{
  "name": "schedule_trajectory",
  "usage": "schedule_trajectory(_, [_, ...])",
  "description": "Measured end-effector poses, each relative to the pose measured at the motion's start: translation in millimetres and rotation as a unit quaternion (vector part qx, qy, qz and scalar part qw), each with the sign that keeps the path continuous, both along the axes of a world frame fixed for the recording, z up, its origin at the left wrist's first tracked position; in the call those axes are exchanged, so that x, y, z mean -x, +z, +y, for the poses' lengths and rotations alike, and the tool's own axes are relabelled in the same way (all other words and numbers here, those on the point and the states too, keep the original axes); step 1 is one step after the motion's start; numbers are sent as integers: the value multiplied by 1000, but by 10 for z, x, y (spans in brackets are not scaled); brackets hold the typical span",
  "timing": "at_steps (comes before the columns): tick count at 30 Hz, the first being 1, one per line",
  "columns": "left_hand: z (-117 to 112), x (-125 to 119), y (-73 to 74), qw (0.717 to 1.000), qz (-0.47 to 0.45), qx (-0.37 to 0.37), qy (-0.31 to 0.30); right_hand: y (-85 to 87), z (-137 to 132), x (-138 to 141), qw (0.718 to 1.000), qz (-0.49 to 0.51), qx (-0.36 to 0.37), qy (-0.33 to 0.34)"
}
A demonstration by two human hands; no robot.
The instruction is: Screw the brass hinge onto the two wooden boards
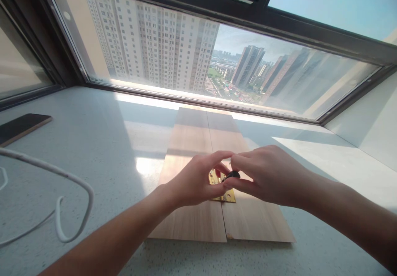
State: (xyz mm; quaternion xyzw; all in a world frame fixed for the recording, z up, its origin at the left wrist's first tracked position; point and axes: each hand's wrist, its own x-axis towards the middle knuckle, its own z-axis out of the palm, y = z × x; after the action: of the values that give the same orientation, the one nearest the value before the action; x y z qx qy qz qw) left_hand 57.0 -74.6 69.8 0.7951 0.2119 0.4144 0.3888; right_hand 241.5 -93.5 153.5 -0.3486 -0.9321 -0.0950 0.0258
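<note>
A brass-coloured hinge with screw holes lies open across the seam between two light wooden boards. Over it, my two hands meet at the fingertips. My right hand pinches a short black tool, which looks like a small screwdriver handle; its far end is hidden among the fingers. My left hand is curled beside the hinge, thumb and fingers closed around the same spot. Whatever lies between the left fingertips is too small and covered to make out.
The boards rest on a pale speckled counter below a dark-framed window. A white cable loops at the left, near a dark flat phone-like slab. A white wall stands at the right.
</note>
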Motion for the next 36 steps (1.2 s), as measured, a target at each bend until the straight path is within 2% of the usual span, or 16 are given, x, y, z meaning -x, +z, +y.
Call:
schedule_trajectory(3, [-3,-4,-18,1000,15,5,-17,-43,-8,19,1000,-12,-21,-10])
schedule_trajectory(8, [15,7,-32,999,36,14,3,-36,-23,64,999,-3,-21,-28])
schedule_trajectory(12, [37,50,-7,999,49,-6,-9,60,-47,86,996,18,83,-1])
schedule_trajectory(14, [40,55,-9,998,61,-8,-5,93,-54,93,994,2,110,4])
schedule_trajectory(20, [21,13,-46,997,57,43,6,84,-54,38,996,-47,74,-34])
schedule_trajectory(24, [-12,12,-7,995,70,59,-26,54,-64,21,989,-106,56,-82])
schedule_trajectory(28, [-27,-1,-5,994,88,54,-44,33,-83,78,988,-109,36,-105])
schedule_trajectory(33, [-11,-29,-53,996,60,61,-12,56,-94,118,985,-111,43,-125])
schedule_trajectory(36, [11,7,-32,996,56,60,-25,111,-82,104,989,-58,98,-91])
